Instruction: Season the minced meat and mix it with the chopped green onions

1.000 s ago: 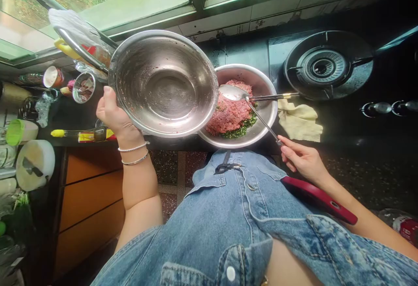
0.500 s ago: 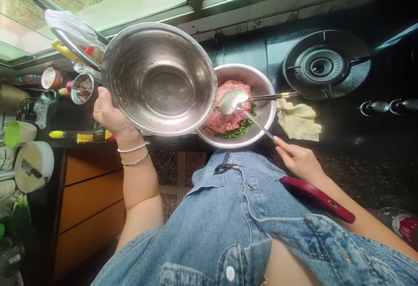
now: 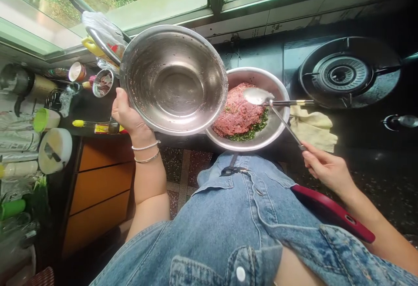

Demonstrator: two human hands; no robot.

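Observation:
My left hand (image 3: 128,115) grips the rim of an empty steel bowl (image 3: 174,79), tilted toward me above the counter edge and overlapping a second steel bowl (image 3: 276,125). That second bowl sits on the dark counter and holds pink minced meat (image 3: 238,111) with chopped greens (image 3: 252,131) at its near side. My right hand (image 3: 325,168) pinches the end of a long metal spoon (image 3: 261,97), whose head hovers over the meat at the bowl's right side. A pair of chopsticks (image 3: 292,102) rests across that bowl's right rim.
A gas burner (image 3: 342,75) lies at the right with a yellowish cloth (image 3: 311,125) beside the meat bowl. Cups, bottles and a small steel cup (image 3: 102,82) crowd the counter at left. Orange drawers (image 3: 101,181) are below. A window runs along the back.
The spoon head has shifted from the middle of the meat toward the bowl's right side. The view has moved slightly; the tilted empty bowl stays in my left hand.

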